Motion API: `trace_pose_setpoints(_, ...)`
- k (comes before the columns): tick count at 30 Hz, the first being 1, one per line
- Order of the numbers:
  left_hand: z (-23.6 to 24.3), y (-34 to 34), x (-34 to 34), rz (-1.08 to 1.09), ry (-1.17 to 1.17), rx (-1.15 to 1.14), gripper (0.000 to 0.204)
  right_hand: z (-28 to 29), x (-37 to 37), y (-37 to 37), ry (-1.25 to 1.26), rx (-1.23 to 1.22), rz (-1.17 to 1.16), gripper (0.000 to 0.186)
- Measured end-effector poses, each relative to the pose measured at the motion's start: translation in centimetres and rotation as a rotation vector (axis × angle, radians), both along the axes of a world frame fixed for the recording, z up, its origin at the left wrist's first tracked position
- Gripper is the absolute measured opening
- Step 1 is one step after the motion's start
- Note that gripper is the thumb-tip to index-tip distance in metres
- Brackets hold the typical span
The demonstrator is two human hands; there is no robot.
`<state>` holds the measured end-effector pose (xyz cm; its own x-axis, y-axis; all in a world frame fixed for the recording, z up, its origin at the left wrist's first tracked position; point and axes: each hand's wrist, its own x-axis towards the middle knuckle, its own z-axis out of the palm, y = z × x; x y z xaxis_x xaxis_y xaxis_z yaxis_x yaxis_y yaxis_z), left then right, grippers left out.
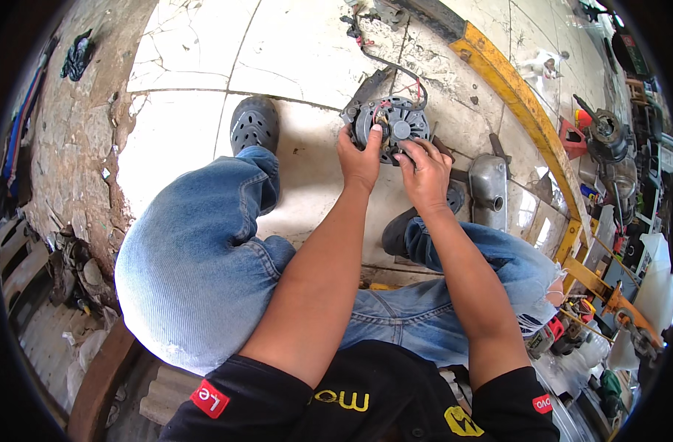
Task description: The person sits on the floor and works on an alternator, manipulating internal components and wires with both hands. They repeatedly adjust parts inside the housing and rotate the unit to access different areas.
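A round grey alternator (404, 114) with a slotted housing sits in front of me, between my feet and a little beyond them. My left hand (361, 158) grips its left side, the thumb pressed on the housing near an opening where coppery parts show. At the lower right edge of the alternator, my right hand (427, 173) has its fingers bent and touching it. Whether a small part lies between those fingertips is hidden. A black cable (395, 68) with a thin red wire runs over the floor to the alternator's far side.
A grey cast metal part (488, 188) with a round opening stands right of my hands. Beyond it curves a yellow metal frame (524, 92). Tools and machine parts crowd the far right, near a red stand (571, 138). Broken concrete (75, 140) borders the tiles at left.
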<state>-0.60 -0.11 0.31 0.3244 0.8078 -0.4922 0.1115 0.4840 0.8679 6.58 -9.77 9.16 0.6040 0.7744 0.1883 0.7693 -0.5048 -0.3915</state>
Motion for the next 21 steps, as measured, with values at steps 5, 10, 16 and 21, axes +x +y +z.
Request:
trace_pose_setpoints(5,0.3,0.1,-0.4,-0.006,0.066,0.058,0.080,0.1,0.9,-0.7,0.504,0.161,-0.257,0.023)
trace_pose_setpoints(10,0.4,0.0,0.0,-0.016,0.090,0.017,0.081,-0.3,1.7,-1.3,0.863,0.325,-0.429,0.023)
trace_pose_setpoints(16,0.4,0.0,-0.1,-0.032,0.110,0.026,0.081,-1.4,0.2,-1.1,0.889,0.371,-0.348,0.025)
trace_pose_setpoints(21,0.6,0.0,-0.2,-0.047,0.147,0.036,0.081,-1.3,-0.5,-1.2,0.877,0.283,-0.319,0.024)
